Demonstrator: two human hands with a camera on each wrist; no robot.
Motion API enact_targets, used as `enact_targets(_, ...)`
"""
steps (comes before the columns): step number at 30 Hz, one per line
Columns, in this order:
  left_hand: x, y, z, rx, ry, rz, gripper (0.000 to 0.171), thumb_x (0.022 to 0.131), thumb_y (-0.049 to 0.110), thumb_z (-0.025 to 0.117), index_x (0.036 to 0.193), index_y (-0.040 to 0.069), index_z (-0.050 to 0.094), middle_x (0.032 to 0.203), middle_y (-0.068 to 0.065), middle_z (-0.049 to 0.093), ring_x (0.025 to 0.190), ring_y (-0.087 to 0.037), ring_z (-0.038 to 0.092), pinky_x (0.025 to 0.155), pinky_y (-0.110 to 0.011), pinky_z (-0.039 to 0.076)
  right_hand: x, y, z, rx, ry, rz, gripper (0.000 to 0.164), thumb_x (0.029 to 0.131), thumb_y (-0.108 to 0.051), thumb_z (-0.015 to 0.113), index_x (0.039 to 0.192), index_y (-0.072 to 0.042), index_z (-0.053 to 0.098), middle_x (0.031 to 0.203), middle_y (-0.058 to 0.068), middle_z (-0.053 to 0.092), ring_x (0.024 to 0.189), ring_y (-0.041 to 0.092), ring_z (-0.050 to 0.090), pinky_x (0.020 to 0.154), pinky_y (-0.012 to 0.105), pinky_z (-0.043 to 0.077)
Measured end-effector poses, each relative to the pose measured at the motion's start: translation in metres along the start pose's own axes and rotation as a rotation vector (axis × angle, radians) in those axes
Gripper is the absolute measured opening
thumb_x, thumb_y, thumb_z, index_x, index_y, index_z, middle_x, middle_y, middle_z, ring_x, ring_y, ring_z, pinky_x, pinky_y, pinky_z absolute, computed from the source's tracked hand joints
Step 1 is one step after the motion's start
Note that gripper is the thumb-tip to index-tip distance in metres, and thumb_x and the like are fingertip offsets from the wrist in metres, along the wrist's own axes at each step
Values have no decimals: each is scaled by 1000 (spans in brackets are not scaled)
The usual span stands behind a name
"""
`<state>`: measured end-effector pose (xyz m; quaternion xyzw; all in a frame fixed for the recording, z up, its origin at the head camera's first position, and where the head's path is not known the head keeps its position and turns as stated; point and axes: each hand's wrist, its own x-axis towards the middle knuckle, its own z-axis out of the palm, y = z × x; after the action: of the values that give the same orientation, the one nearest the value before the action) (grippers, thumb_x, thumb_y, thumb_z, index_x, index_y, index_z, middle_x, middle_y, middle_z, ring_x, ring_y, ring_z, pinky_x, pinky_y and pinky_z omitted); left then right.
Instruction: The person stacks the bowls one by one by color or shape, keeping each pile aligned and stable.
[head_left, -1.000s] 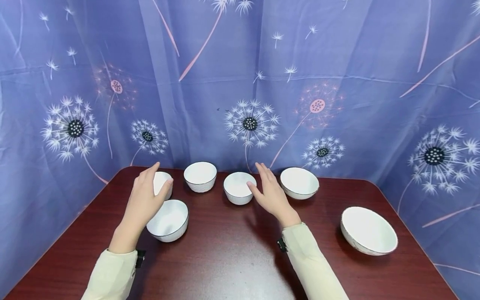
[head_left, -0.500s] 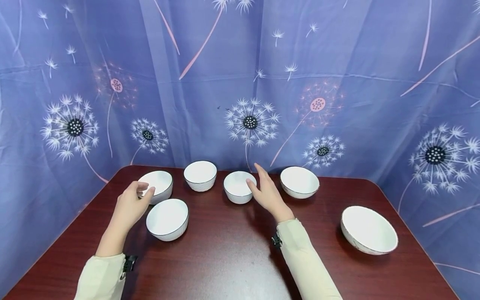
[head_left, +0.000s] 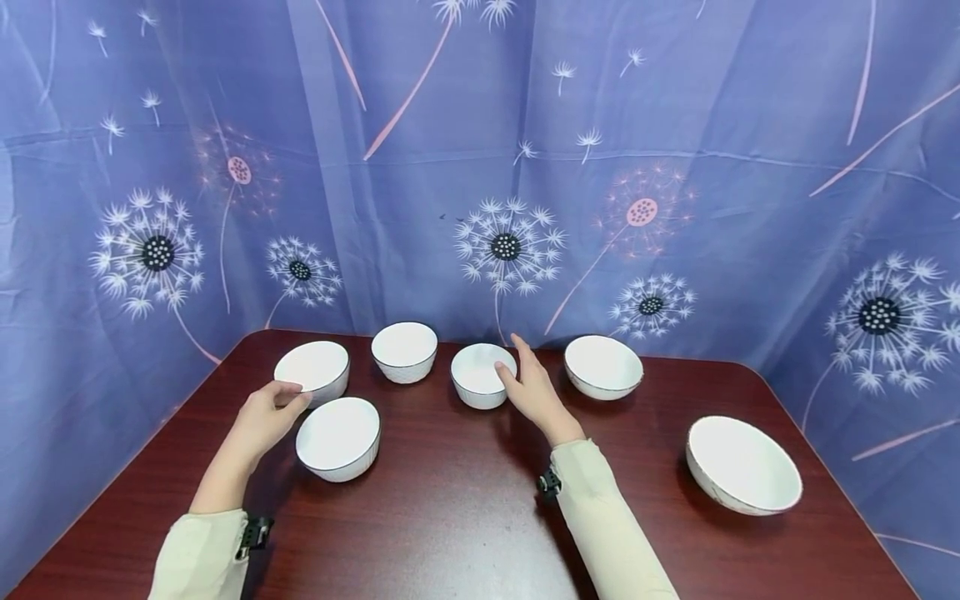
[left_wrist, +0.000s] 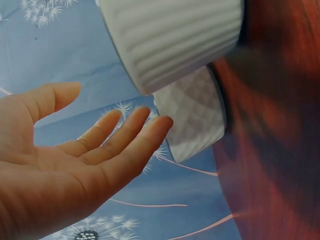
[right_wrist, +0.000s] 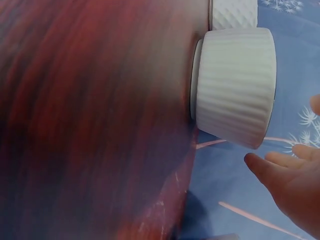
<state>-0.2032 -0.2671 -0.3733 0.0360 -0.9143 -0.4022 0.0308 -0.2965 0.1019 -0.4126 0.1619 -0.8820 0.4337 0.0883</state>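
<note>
My left hand (head_left: 264,423) is beside the front-left rim of a white bowl (head_left: 327,388) at the table's back left. In the left wrist view its fingers are extended, thumb apart, and the fingertips overlap the edge of this diamond-textured bowl (left_wrist: 192,115); contact cannot be told. A ridged white bowl (head_left: 339,440) stands just in front of it, to the hand's right. My right hand (head_left: 538,396) is at the right side of a small ridged bowl (head_left: 480,390). The right wrist view has its loosely extended fingers (right_wrist: 270,172) apart from that bowl's (right_wrist: 235,85) rim.
Another textured white bowl (head_left: 405,353) stands at the back, between the two hands. To the right are a wider bowl (head_left: 603,368) at the back edge and a larger one (head_left: 742,467) nearer the right edge. A blue dandelion-print curtain (head_left: 420,233) hangs behind the dark red table (head_left: 435,517).
The left hand has come down and back from over the back-left bowl to its front-left rim, uncovering the bowl. The right hand has barely shifted, and the bowls stay in place.
</note>
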Motion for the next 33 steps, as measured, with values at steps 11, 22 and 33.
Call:
enact_targets(11,4,-20,3,-223,-152,-111,55,102,25,47,139,-14,34,125,-37,48,106,-41,57,74,-42,60,3,3,8,83,9,87,61,99,-19,51,150,0,24,149,25,33,138,36,31,115,48,26)
enact_targets(22,7,-33,5,-345,-256,-158,55,101,22,49,139,-14,33,109,-21,58,81,-17,63,68,-38,60,5,6,15,143,8,221,58,97,-11,47,148,2,26,147,28,35,136,37,34,113,49,31)
enact_targets(33,5,-38,10,-434,-308,-165,50,101,16,46,137,-17,32,94,-12,59,75,-17,63,67,-42,61,4,8,17,444,-63,382,56,99,-5,37,151,0,17,153,26,17,126,42,43,90,50,53)
